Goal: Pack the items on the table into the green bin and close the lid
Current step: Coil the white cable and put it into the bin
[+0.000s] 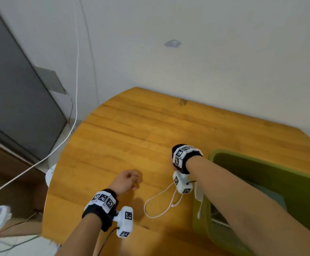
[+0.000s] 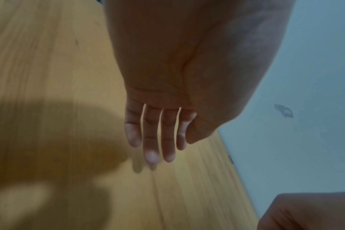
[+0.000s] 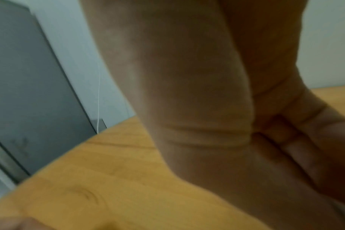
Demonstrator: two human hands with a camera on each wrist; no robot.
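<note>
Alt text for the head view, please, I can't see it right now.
Both hands hover over a wooden table, the left hand empty, the right hand hidden behind its wristband. A green bin sits at right, a white cord beside it.

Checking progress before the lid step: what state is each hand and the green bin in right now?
green bin: open, inside showing.
left hand: open, fingers straight, holding nothing.
right hand: blurred, whether it grips anything cannot be told.

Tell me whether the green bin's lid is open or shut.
Cannot tell. In the head view the green bin sits at the table's right edge behind the right forearm; its top looks dark green, but whether that is the lid or the inside is unclear.
</note>
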